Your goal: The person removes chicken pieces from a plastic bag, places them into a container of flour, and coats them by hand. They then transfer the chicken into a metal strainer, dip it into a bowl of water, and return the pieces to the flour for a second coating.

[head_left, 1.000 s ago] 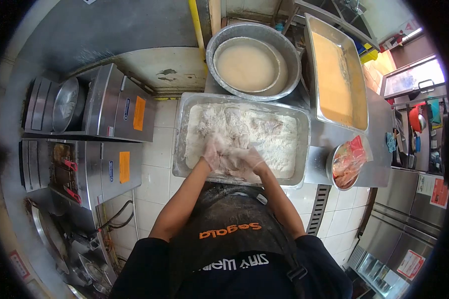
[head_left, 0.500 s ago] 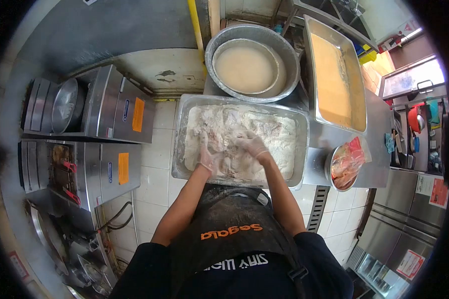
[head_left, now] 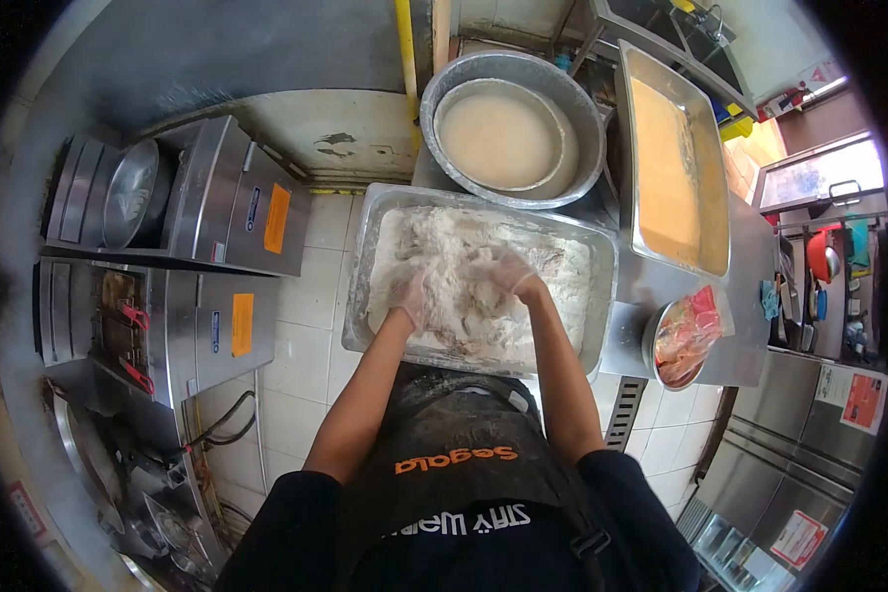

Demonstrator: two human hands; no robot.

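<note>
Flour (head_left: 464,308): heaped in steel tray (head_left: 357,296) on table (head_left: 633,296), directly before you. Your gloved left hand (head_left: 410,296) and right hand (head_left: 511,268) press into it; fingers flour-caked, grip cannot be told.

Steel counter (head_left: 750,266) under flour tray (head_left: 357,296), basin (head_left: 587,148)
</note>
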